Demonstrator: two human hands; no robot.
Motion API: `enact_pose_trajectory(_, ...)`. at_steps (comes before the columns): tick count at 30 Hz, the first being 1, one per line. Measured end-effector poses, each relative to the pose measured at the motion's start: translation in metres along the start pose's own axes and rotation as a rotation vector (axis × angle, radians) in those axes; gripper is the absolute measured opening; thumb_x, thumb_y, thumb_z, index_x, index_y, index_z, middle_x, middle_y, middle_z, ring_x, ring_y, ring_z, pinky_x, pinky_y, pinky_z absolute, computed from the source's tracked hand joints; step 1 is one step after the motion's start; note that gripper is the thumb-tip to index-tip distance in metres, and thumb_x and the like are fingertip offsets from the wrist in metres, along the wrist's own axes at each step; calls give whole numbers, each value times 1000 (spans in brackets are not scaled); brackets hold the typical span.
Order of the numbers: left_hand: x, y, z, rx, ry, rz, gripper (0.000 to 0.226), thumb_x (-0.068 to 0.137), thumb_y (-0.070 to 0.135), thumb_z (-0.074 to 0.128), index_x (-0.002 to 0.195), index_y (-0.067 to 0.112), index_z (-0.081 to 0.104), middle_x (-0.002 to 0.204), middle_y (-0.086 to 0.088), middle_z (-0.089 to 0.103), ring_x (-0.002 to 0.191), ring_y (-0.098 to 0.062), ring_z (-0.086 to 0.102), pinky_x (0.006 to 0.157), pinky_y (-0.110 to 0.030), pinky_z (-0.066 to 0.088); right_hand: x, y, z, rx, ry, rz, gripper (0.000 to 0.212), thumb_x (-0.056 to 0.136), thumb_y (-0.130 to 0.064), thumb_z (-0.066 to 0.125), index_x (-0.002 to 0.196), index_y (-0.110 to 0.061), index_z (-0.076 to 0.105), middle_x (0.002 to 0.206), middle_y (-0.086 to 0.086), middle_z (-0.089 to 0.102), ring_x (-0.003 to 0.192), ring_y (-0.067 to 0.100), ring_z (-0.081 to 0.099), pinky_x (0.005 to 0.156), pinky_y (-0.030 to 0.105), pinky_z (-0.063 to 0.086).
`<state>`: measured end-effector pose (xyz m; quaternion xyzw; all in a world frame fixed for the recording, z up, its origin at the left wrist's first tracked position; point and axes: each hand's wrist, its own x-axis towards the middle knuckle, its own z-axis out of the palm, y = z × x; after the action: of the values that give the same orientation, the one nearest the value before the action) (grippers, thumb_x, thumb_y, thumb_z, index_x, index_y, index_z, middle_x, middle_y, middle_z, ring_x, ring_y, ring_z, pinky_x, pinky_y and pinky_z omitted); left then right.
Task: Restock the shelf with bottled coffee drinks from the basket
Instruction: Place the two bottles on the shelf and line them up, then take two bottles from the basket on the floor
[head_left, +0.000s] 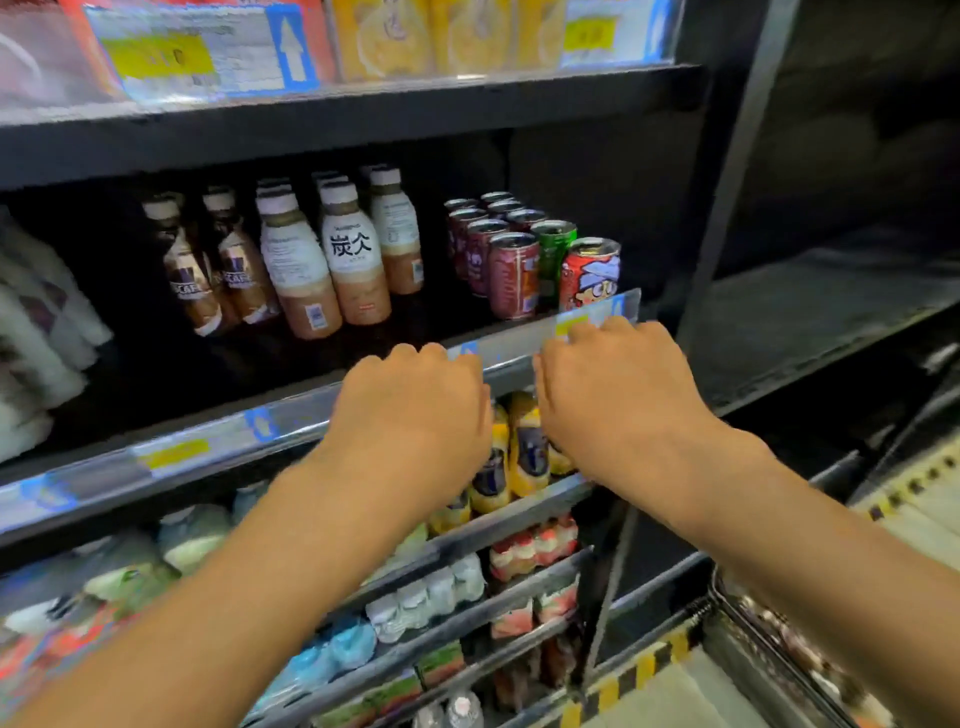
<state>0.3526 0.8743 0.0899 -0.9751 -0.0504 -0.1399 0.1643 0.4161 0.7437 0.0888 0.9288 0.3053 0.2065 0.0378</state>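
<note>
White-capped bottled coffee drinks (353, 254) stand in rows on the dark middle shelf, with brown-labelled coffee bottles (208, 265) to their left, leaning. My left hand (415, 415) is at the shelf's front price rail (228, 441), its fingers curled over the edge in front of the coffee rows. My right hand (618, 395) is further right on the same rail, with bent fingertips touching the strip below the cans. Neither hand holds a bottle. The shelf floor in front of the bottles is bare.
Red and green cans (519, 260) fill the shelf's right end, and white pouches (36, 332) its left. Yellow bottles (524, 447) sit on the shelf below, with more drinks lower down. A metal-rimmed container (769, 644) with blurred contents is at the bottom right.
</note>
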Motion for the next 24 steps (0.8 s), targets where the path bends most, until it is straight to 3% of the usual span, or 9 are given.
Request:
enact_pose_trajectory(2,7,38,-5,-20,15,77,28,104,37,30,109,20,51,111,-5,62,104,-30,57,67,-34,28,-25,31,3,-31,-12,89,14,91,-27,59,93,-15,66,97,11,67,91,34,62,69,40,31)
enact_pose_trajectory(5,23,98,-12,-121,-4,194,20,103,32,33,110,22,49,119,-5,60,112,-30,54,71,-35,26,-63,81,16,-58,-181,224,24,99,-33,41,107,-20,59,113,5,63,107,32,58,75,39,29)
enact_pose_trajectory(8,37,163,-8,-187,-78,312,15,103,29,35,106,23,48,118,-6,60,112,-30,54,72,-36,27,-99,129,34,-71,-266,376,27,102,-34,36,109,-20,58,115,4,62,111,31,55,83,39,35)
enact_pose_trajectory(10,46,203,4,-212,-72,419,13,99,28,44,97,21,55,102,-7,64,97,-30,61,66,-35,28,-123,157,47,-73,-334,452,28,101,-37,38,111,-21,58,116,3,62,113,30,55,89,39,38)
enact_pose_trajectory(11,52,221,7,-232,-57,492,11,93,26,54,86,20,58,86,-7,65,80,-30,63,60,-34,27,-136,172,55,-81,-371,485,28,100,-39,40,112,-22,58,115,3,62,113,29,56,89,38,39)
enact_pose_trajectory(13,63,263,18,-254,-2,637,14,79,22,65,68,17,58,63,-6,58,56,-28,57,53,-32,22,-160,202,70,-85,-441,564,29,95,-43,48,112,-23,59,114,1,63,111,28,58,88,36,41)
enact_pose_trajectory(17,90,360,49,-235,-39,778,21,100,22,37,106,15,56,103,-9,62,95,-29,57,66,-35,27,-203,265,104,-55,-600,720,32,94,-40,48,119,-23,60,121,3,62,115,28,55,91,36,40)
enact_pose_trajectory(24,162,511,102,-138,-298,966,27,97,17,42,121,13,53,121,-11,60,110,-31,56,74,-37,36,-252,390,180,2,-771,922,30,95,-26,45,118,-21,62,120,5,65,113,29,58,88,36,42)
